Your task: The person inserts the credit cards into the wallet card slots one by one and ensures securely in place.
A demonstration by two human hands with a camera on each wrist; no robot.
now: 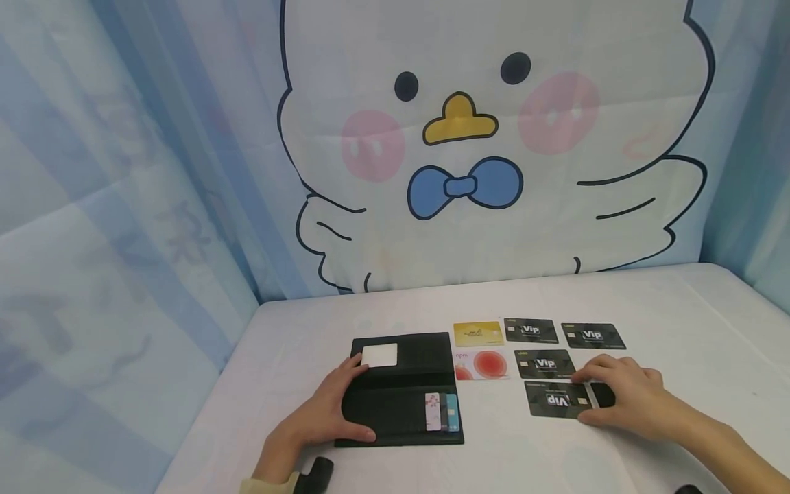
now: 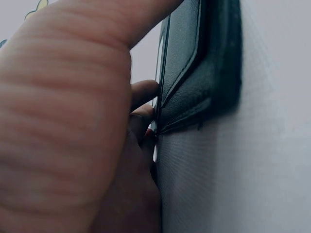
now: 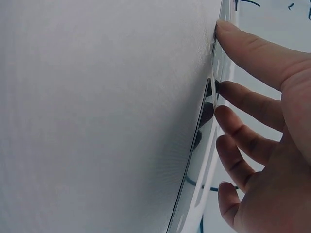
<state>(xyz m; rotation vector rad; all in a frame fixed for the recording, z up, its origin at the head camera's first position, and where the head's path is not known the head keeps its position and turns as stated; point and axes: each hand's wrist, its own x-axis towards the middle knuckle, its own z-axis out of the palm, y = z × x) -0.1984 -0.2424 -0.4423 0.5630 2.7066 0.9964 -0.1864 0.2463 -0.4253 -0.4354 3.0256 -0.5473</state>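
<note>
An open black wallet (image 1: 401, 381) lies on the white cloth, and my left hand (image 1: 327, 405) rests over its left side. That thumb lies on the lower panel, and the fingertips reach the upper panel beside a white card (image 1: 379, 355). A pink card (image 1: 433, 412) and a blue card (image 1: 453, 412) show in the lower panel. On the right, my right hand (image 1: 632, 401) pinches a dark card (image 1: 603, 394) between thumb and fingers, mostly covered by the hand. It adjoins an upside-down black Vip card (image 1: 555, 399). In the right wrist view the fingertips meet a glossy edge.
Above the hand's card lies another black Vip card (image 1: 544, 364), with two more at the back, one at the far right (image 1: 592, 336). A gold card (image 1: 478, 334) and a white card with red circles (image 1: 487, 365) sit beside the wallet. A curtain (image 1: 395, 254) hangs behind.
</note>
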